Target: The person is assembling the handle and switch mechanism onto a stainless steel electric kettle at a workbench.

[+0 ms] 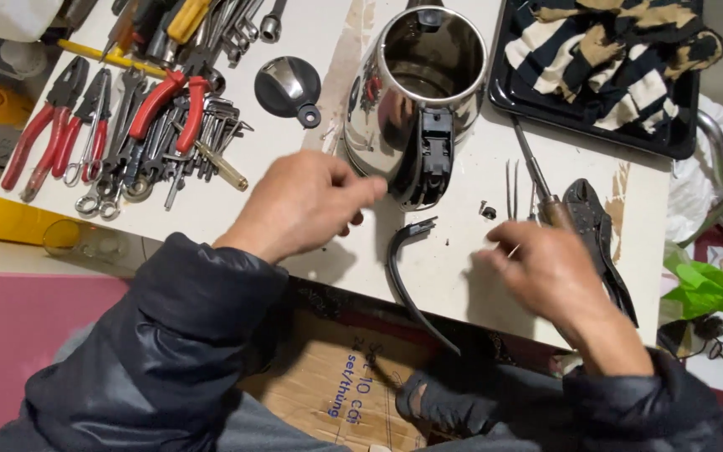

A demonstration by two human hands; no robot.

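A stainless steel kettle (416,84) lies open on the white table (311,33), its black handle base (433,159) facing me. My left hand (303,205) sits just left of that base, fingers curled, index tip against the kettle's lower wall, with nothing visible in it. A loose curved black handle strip (403,280) lies between my hands and hangs over the table's front edge. My right hand (546,268) is blurred, with its fingers pointing left. It is next to a screwdriver (535,176) and black locking pliers (600,238). What it holds is unclear.
A pile of pliers, wrenches and hex keys (127,125) fills the back left. The kettle lid (288,84), tweezers (512,188) and a small screw (487,211) lie loose. A black tray (504,92) with striped cloth stands back right. A green bag (713,285) is at the right, cardboard (353,377) is below.
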